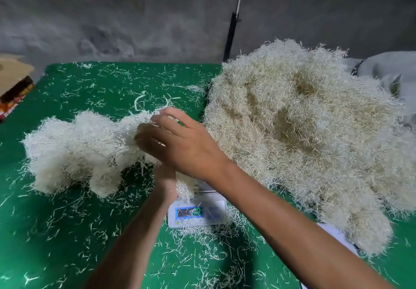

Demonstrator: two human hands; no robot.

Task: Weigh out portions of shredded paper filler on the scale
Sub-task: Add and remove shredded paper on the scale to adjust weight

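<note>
Centre frame, the right hand (177,140) curls over a fluffy clump of white shredded paper (90,149), gripping it from above, likely to keep it together. The left hand (165,181) sits underneath, its grip hidden. Just below, the small white digital scale (198,213) waits, while the big straw-coloured heap of filler (304,135) fills the right.

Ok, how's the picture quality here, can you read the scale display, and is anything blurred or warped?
Head view: the scale display is blurred and crossed by stray shreds, so it is unreadable; the right hand is slightly motion-soft; wide-angle bending curves the green table edges; light is dim and even, with soft shadows under the arms.
</note>
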